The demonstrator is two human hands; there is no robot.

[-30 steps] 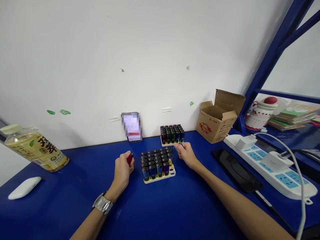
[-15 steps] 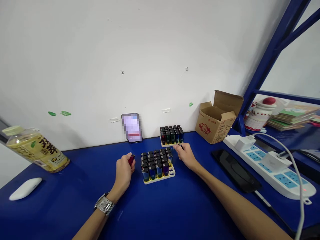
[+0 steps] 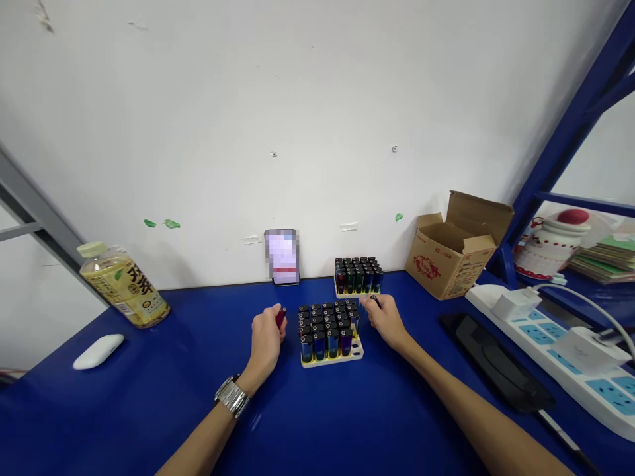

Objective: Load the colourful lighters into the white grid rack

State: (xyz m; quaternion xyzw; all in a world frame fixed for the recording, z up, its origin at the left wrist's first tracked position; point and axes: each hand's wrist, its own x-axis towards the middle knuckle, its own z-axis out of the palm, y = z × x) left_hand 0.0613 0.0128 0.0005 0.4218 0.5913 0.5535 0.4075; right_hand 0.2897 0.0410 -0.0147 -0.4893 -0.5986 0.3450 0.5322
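A pale tray [image 3: 333, 357] on the blue table holds several upright lighters with black caps. My left hand [image 3: 265, 340], with a metal watch on the wrist, is closed round a red lighter [image 3: 280, 316] just left of the tray. My right hand [image 3: 387, 320] is closed on a dark lighter [image 3: 376, 301] at the tray's far right corner. Behind it a second tray of lighters [image 3: 358, 276] stands against the wall.
A bottle of yellow tea [image 3: 123, 285] and a white mouse [image 3: 98, 350] lie at the left. A phone [image 3: 282, 257] leans on the wall. At the right are an open cardboard box [image 3: 456, 246], a black flat device [image 3: 496, 363] and a white power strip [image 3: 560, 354].
The view has turned left, so everything sits further right in frame. Both hands keep their lighters beside the tray; the right hand has shifted slightly along the tray's far corner.
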